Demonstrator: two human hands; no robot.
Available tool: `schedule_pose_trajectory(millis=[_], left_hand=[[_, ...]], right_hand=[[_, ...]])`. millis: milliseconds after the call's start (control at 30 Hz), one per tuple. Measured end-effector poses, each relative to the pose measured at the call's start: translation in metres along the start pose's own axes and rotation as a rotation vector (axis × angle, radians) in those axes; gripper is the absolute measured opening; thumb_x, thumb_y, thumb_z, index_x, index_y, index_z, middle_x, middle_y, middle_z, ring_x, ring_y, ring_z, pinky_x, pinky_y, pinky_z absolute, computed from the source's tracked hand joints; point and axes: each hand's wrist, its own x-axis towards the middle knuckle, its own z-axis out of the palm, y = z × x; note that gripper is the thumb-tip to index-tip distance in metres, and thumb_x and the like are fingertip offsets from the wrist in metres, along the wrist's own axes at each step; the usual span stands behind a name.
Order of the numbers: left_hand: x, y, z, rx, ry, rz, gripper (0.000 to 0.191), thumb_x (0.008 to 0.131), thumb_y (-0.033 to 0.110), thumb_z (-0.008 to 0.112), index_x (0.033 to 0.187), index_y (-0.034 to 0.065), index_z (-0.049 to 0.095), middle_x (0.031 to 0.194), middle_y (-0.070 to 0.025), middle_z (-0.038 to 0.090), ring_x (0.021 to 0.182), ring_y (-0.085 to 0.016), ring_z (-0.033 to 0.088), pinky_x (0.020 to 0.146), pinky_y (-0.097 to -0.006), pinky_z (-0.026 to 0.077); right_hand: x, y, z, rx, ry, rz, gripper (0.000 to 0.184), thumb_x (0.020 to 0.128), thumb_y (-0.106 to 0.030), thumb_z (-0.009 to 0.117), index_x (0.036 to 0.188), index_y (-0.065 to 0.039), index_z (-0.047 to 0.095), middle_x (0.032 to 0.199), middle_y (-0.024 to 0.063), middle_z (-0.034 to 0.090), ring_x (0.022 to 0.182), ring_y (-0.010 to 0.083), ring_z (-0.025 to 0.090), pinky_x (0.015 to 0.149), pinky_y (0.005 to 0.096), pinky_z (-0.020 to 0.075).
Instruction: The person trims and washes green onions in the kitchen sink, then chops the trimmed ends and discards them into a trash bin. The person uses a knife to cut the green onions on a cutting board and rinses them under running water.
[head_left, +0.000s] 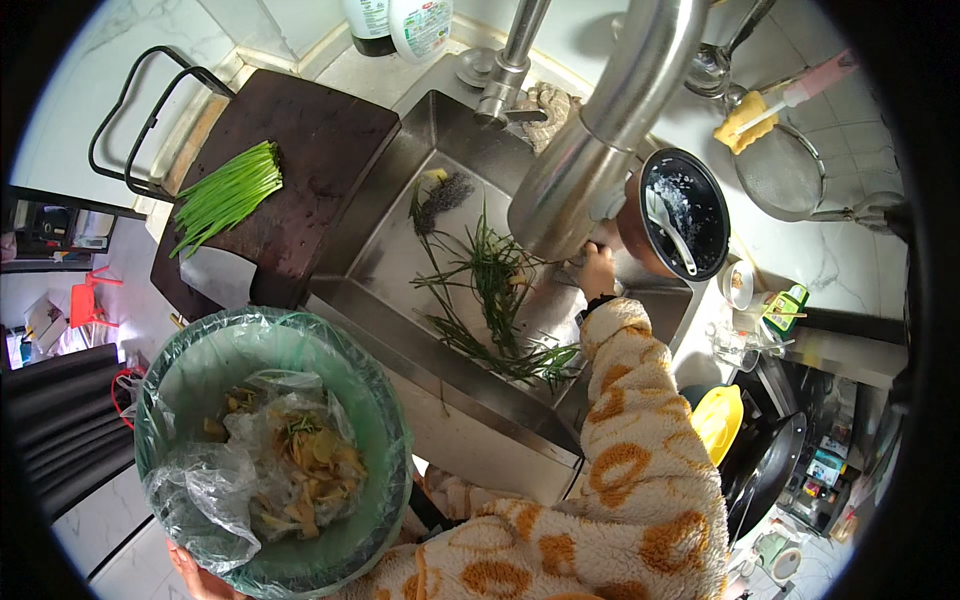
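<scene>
My left hand (196, 576) holds the green bin (397, 439) from its lower left side. A clear green liner covers the rim, and peelings (319, 465) with crumpled plastic film (202, 495) lie inside. Down in the stainless-steel sink (390, 244) is my right hand (598, 274), right of the loose green stalks (495, 300). The faucet spout (562, 199) partly covers its fingers, so what they grip cannot be made out. A dark clump of scraps (446, 195) lies toward the sink's far corner.
Trimmed green chives (229, 195) and a cleaver blade (219, 276) rest on a dark cutting board (315, 150) at left. A dark pot (716, 210) holding a white spoon (671, 229) stands by the sink's right side. Bottles (420, 30) stand behind; a strainer (780, 172) hangs at right.
</scene>
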Motion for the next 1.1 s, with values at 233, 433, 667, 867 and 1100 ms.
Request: schedule_pose_trajectory(millis=[233,433,667,867,1100], left_hand=[[0.006,0.016,0.006,-0.107,0.108,0.053,0.059,0.083,0.041,0.045,0.119,-0.0057,0.044,0.125,-0.0247,0.041,0.117,-0.035,0.038,0.099,-0.0442,0.027],[0.006,0.019,0.003,-0.094,0.13,0.061,0.061,0.083,0.044,0.044,0.119,-0.0057,0.045,0.124,-0.0241,0.042,0.117,-0.034,0.038,0.099,-0.0449,0.026],[0.001,0.024,0.007,-0.048,0.139,0.136,0.064,0.083,0.048,0.042,0.119,-0.0057,0.046,0.123,-0.0233,0.044,0.117,-0.034,0.039,0.099,-0.0458,0.025],[-0.007,0.029,0.011,0.06,0.043,0.436,0.067,0.083,0.051,0.041,0.119,-0.0057,0.046,0.122,-0.0226,0.045,0.117,-0.034,0.039,0.1,-0.0466,0.024],[-0.005,0.03,0.012,-0.076,0.234,-0.028,0.057,0.085,0.043,0.043,0.118,-0.0034,0.046,0.116,-0.0182,0.048,0.109,-0.03,0.044,0.093,-0.0417,0.031]], right_hand=[[-0.002,-0.071,0.05,0.301,-0.297,0.064,0.041,0.072,-0.001,0.052,0.112,-0.009,0.051,0.105,0.019,0.049,0.09,0.0349,0.052,0.077,0.0398,0.0433],[0.038,-0.157,-0.015,0.102,-0.563,-0.661,0.048,0.071,0.009,0.046,0.116,-0.008,0.047,0.098,0.0155,0.048,0.085,0.0332,0.053,0.076,0.0377,0.0447],[0.096,-0.244,0.0,0.044,-0.366,-0.688,0.058,0.072,0.0,0.053,0.126,-0.017,0.042,0.122,0.0147,0.041,0.101,0.0295,0.052,0.081,0.0369,0.0465],[0.073,-0.263,0.015,-0.062,-0.386,-0.725,0.027,0.077,-0.004,0.046,0.101,-0.011,0.055,0.096,0.0136,0.053,0.082,0.0316,0.059,0.069,0.0392,0.0484],[0.141,-0.275,0.012,0.04,-0.223,-0.394,0.038,0.075,-0.002,0.049,0.112,-0.006,0.043,0.088,0.0213,0.054,0.082,0.0355,0.058,0.068,0.0433,0.0479]])
